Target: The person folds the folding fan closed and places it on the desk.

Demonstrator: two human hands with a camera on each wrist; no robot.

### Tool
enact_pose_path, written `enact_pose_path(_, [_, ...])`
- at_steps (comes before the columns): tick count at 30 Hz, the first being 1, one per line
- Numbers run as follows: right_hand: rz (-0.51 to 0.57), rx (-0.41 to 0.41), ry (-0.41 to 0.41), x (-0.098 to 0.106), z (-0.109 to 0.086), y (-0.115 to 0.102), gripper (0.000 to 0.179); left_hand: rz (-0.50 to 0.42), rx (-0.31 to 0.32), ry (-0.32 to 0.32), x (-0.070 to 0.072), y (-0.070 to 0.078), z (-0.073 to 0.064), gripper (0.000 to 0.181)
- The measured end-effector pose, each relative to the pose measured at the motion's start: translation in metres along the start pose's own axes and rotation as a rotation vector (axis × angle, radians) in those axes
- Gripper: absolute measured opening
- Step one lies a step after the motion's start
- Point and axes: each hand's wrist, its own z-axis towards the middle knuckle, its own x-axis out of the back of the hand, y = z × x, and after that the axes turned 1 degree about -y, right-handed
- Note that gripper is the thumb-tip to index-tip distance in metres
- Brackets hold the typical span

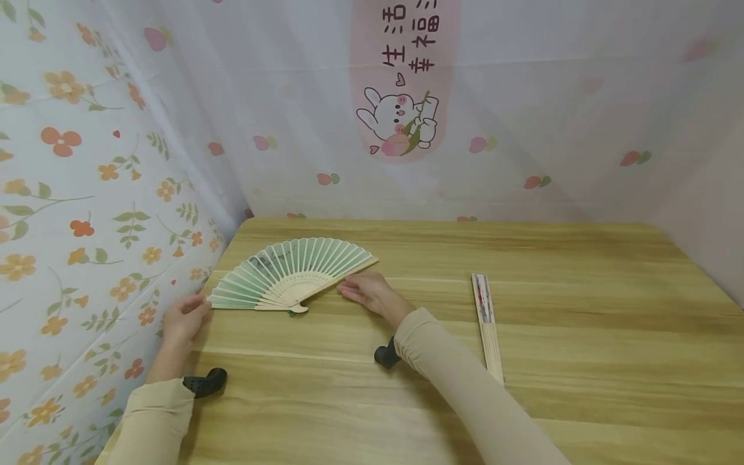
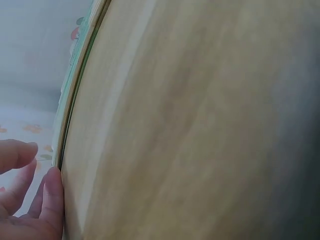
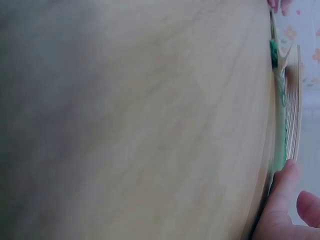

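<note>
A green folding fan lies spread on the wooden table, its pale ribs meeting at a pivot that points toward me. At the fan's left end is my left hand; in the left wrist view its fingertips meet the end of the fan's edge, with the thumb apart. My right hand lies beside the right outer rib, palm side toward the fan. In the right wrist view a fingertip is at the fan's raised edge, and the thumb stands away. A green tassel hangs by the pivot.
A second fan, folded, lies right of my right forearm, partly hidden by the sleeve at its near end. A flowered curtain borders the table on the left, and a printed cloth hangs behind it. Black wrist devices sit on both wrists.
</note>
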Motion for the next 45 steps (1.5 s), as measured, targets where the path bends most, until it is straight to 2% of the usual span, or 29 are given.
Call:
enact_pose_path(5, [0.012, -0.012, -0.007, 0.0, 0.002, -0.001, 0.026, 0.138, -0.046, 0.028, 0.0, -0.005, 0.002, 0.04])
enact_pose_path(7, [0.012, -0.017, -0.004, 0.0, 0.002, -0.001, 0.026, 0.163, -0.054, 0.036, -0.001, -0.006, 0.003, 0.04])
enact_pose_path(13, [0.005, -0.017, 0.02, -0.002, 0.002, -0.003, 0.029, 0.172, -0.07, 0.048, -0.001, -0.008, 0.004, 0.038])
enact_pose_path(18, [0.013, -0.008, 0.029, -0.003, 0.001, -0.003, 0.029, 0.173, -0.055, 0.065, -0.001, -0.008, 0.005, 0.038])
enact_pose_path(30, [0.034, 0.003, 0.051, 0.001, 0.003, -0.001, 0.026, 0.18, -0.087, 0.135, -0.004, -0.008, 0.004, 0.032])
enact_pose_path(37, [0.008, -0.001, 0.055, 0.012, -0.005, -0.003, 0.019, 0.23, -0.108, 0.11, -0.007, -0.005, 0.001, 0.031])
enact_pose_path(45, [-0.009, -0.006, 0.048, 0.022, -0.015, -0.004, 0.02, 0.236, -0.13, 0.105, -0.013, 0.0, -0.002, 0.029])
